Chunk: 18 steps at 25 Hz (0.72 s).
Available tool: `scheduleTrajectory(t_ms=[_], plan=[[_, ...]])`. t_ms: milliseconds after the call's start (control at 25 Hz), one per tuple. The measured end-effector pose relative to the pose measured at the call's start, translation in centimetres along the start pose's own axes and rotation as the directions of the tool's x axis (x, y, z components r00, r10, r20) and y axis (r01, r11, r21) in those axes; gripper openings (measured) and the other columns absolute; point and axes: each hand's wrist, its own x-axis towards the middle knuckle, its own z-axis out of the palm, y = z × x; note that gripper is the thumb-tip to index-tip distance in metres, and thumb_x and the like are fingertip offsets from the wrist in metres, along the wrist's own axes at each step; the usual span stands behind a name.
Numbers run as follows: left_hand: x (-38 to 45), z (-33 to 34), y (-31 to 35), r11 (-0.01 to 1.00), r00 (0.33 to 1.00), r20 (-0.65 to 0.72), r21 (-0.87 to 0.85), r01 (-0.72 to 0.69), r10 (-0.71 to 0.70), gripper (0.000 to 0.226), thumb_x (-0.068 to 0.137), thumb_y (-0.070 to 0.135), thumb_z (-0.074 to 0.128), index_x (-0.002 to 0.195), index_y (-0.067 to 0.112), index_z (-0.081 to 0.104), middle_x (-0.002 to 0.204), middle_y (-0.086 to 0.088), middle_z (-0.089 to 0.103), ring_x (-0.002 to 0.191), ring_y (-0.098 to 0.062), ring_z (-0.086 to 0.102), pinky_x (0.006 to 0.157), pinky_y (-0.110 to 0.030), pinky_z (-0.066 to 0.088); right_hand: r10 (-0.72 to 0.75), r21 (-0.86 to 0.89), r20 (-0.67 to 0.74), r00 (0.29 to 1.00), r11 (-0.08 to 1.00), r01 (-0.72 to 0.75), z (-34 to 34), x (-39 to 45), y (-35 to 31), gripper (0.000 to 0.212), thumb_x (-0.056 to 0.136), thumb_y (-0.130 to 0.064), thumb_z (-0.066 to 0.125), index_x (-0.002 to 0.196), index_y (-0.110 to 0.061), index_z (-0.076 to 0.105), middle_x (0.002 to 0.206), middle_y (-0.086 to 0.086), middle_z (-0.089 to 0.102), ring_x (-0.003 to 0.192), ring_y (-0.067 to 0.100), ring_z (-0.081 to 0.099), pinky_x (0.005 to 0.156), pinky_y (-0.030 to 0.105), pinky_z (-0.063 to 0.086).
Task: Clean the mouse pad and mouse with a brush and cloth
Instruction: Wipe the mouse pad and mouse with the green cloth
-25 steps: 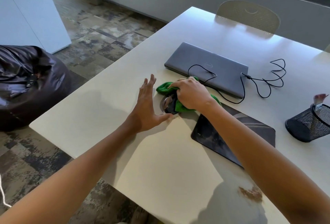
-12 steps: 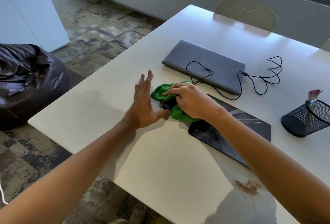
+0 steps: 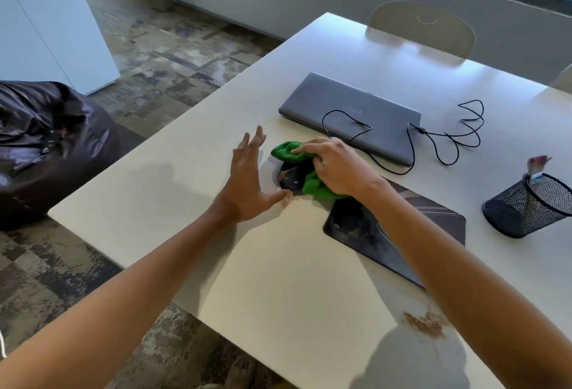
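So the right hand (image 3: 332, 167) has the green cloth (image 3: 291, 153) bunched up in curled fingers and is pressing it onto the mouse (image 3: 289, 178), which sits on the bare table (image 3: 185, 202) just off the left corner of the mouse pad (image 3: 402, 233) rather than on it. My guess is it got moved off the pad so each can be wiped on its own.

The left hand (image 3: 246, 184) is flat and spread, fingers straight, holding nothing. It stands on edge right beside the mouse with the thumb tip at or touching its near side, which looks like a stop to keep the mouse from skating away under the rubbing.

The mouse's cable (image 3: 387, 168) loops back over the closed laptop (image 3: 349, 116) behind, so there's slack and wiping shouldn't tug anything.

The brush (image 3: 537, 168) is parked in the mesh cup (image 3: 526, 209) well off to the right, out of the way, so this reads as the cloth stage. There's a brownish pile of crumbs or dust (image 3: 425, 325) near the table's front edge, can't tell exactly what.
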Motion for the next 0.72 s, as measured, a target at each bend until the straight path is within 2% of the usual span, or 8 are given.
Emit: scheduleTrajectory(t_ms=[120, 360, 560, 640, 720], plan=[[0.1, 0.0, 0.3, 1.0, 1.0, -0.015, -0.004, 0.027, -0.027, 0.131, 0.068, 0.052, 0.087, 0.16, 0.007, 0.006, 0.161, -0.014, 0.032, 0.154, -0.034, 0.012, 0.122, -0.057, 0.016, -0.042, -0.038, 0.022, 0.999, 0.998, 0.043, 0.8, 0.3, 0.1, 0.049, 0.098, -0.003, 0.038, 0.132, -0.028, 0.064, 0.144, -0.002, 0.055, 0.122, 0.027, 0.049, 0.11, 0.04, 0.036], [0.1, 0.2, 0.3, 0.999, 0.999, -0.029, 0.024, 0.026, -0.025, 0.133, 0.064, 0.059, 0.082, 0.16, 0.008, 0.004, 0.161, -0.016, 0.031, 0.153, -0.035, 0.018, 0.12, -0.06, 0.018, -0.176, -0.095, 0.09, 0.98, 0.978, 0.184, 0.8, -1.7, 0.5, 0.051, 0.099, -0.003, 0.043, 0.14, -0.03, 0.057, 0.15, -0.001, 0.049, 0.109, 0.027, 0.048, 0.105, 0.038, 0.039], [0.1, -0.1, 0.5, 1.0, 1.0, -0.02, 0.017, -0.008, 0.008, 0.129, 0.063, 0.069, 0.077, 0.157, 0.017, 0.005, 0.163, -0.014, 0.028, 0.151, -0.035, 0.023, 0.117, -0.063, 0.025, -0.257, 0.041, 0.135, 0.957, 0.967, 0.253, -0.3, -3.6, 1.1, 0.048, 0.096, 0.005, 0.047, 0.13, -0.023, 0.067, 0.148, -0.002, 0.052, 0.125, 0.025, 0.05, 0.114, 0.038, 0.035], [-0.1, -0.3, 0.5, 0.999, 0.999, -0.016, 0.008, -0.051, 0.051, 0.123, 0.063, 0.066, 0.079, 0.153, 0.022, 0.007, 0.164, -0.014, 0.024, 0.15, -0.037, 0.026, 0.115, -0.063, 0.028, -0.231, 0.154, 0.047, 0.972, 0.963, 0.221, -1.2, -3.6, 1.6, 0.049, 0.091, 0.012, 0.047, 0.12, -0.017, 0.073, 0.14, 0.0, 0.06, 0.127, 0.02, 0.055, 0.114, 0.04, 0.038], [-0.2, -0.5, 0.4, 0.997, 0.996, -0.02, -0.004, -0.083, 0.083, 0.116, 0.064, 0.053, 0.084, 0.15, 0.024, 0.012, 0.164, -0.015, 0.023, 0.15, -0.038, 0.026, 0.116, -0.063, 0.027, -0.123, 0.243, -0.116, 0.986, 0.959, 0.148, -2.2, -3.1, 2.1, 0.049, 0.091, 0.012, 0.044, 0.119, -0.016, 0.073, 0.136, 0.0, 0.062, 0.125, 0.015, 0.057, 0.111, 0.04, 0.043]])
